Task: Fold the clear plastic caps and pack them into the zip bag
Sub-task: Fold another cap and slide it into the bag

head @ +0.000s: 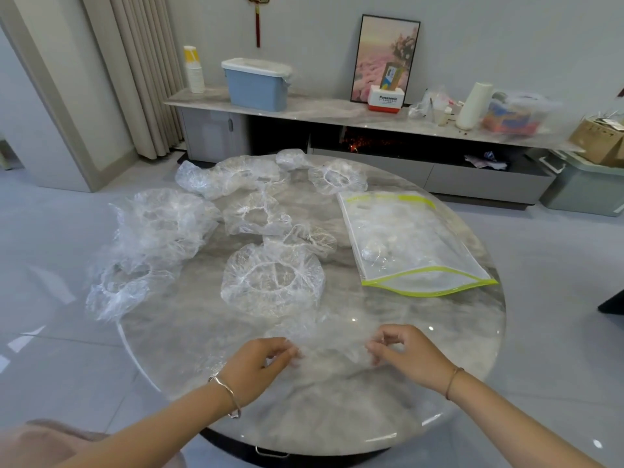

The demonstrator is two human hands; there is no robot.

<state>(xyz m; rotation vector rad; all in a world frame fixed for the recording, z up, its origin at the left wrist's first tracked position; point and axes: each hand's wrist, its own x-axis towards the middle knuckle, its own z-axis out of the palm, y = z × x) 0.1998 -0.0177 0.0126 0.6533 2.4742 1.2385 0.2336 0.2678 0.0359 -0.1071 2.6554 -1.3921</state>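
Note:
A blurred clear plastic cap [332,342] is stretched just above the near part of the round marble table [422,383]. My left hand [261,361] pinches its left edge and my right hand [401,351] pinches its right edge. Several more clear caps lie spread out on the table; the nearest one [271,280] sits just beyond my hands, and a heap [158,228] hangs over the left rim. The zip bag [410,243] with a yellow-green border lies flat at the right, with some clear plastic inside it.
Beyond the table runs a low cabinet carrying a blue lidded bin [256,84], a framed picture [385,59], a white roll [472,104] and clutter. Grey tiled floor surrounds the table. A curtain [141,72] hangs at the back left.

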